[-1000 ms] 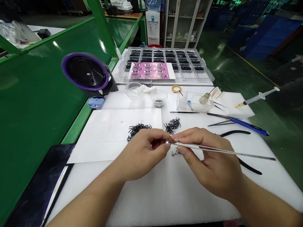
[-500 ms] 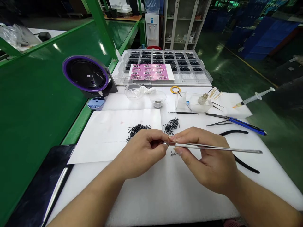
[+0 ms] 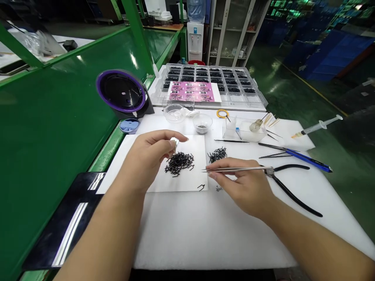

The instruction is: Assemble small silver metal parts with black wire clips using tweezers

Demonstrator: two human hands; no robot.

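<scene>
My right hand point(image 3: 246, 187) grips slim metal tweezers point(image 3: 234, 169) between thumb and fingers, their tips pointing left over the paper's right edge. My left hand point(image 3: 146, 158) hovers above the white paper sheet point(image 3: 158, 186), index finger stretched out and thumb against the curled fingers. Something small, whitish and shiny shows at its thumb tip; I cannot make out what it is. Just right of that hand lies a pile of short bent black pieces point(image 3: 179, 163). One forked black piece point(image 3: 200, 187) rests apart near the sheet's corner. A second black pile point(image 3: 217, 154) lies beyond the tweezers.
Tiny metal bits point(image 3: 218, 189) lie beside my right hand. Around it are black-handled pliers point(image 3: 293, 167) and a blue-handled tool point(image 3: 307, 158). Farther back stand a clear cup point(image 3: 202, 124), a compartment box point(image 3: 234, 89) of black pieces, a syringe point(image 3: 319, 125) and a purple-rimmed black device point(image 3: 121, 91).
My hands have parted. The left hand has moved left and up over the paper; the tweezers have turned end for end in my right hand. The black pile and forked piece are now uncovered.
</scene>
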